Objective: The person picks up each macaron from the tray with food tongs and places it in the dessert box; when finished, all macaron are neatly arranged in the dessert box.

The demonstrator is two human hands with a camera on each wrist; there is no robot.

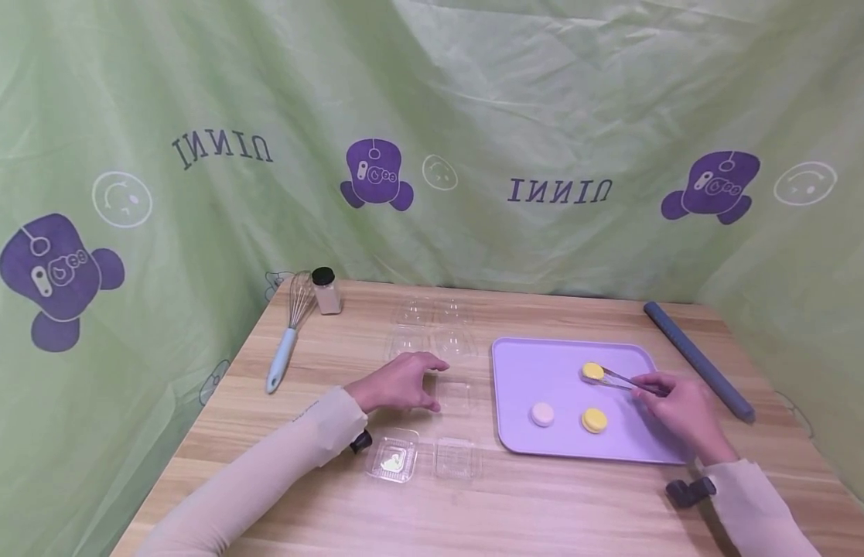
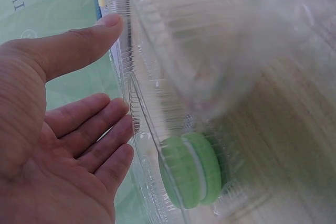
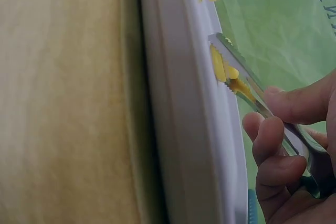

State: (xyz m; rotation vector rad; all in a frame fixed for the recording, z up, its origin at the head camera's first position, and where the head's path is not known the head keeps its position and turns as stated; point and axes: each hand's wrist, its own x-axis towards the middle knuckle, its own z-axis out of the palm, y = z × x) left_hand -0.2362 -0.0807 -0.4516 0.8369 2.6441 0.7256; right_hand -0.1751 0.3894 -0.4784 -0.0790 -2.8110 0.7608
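My right hand [image 1: 682, 410] holds metal tongs [image 3: 252, 90] between thumb and fingers. The toothed tips of the tongs are at either side of a yellow macaron [image 1: 592, 372], over the lilac tray [image 1: 543, 357]. A second yellow macaron [image 1: 595, 421] and a pale pink macaron [image 1: 542, 415] lie on that tray. My left hand [image 1: 398, 381], thumb and fingers spread apart, is beside a clear plastic box [image 1: 454, 395]. In the left wrist view a green macaron [image 2: 191, 170] with a white middle sits in clear plastic packaging; the head view does not show it.
Two clear boxes, one on the left [image 1: 393, 456] and one on the right [image 1: 457, 458], stand nearer the front. Clear domed plastic [image 1: 432, 329] lies behind. A whisk [image 1: 284, 356] and black-capped jar [image 1: 326, 292] are far left; a blue rolling pin [image 1: 696, 360] is right.
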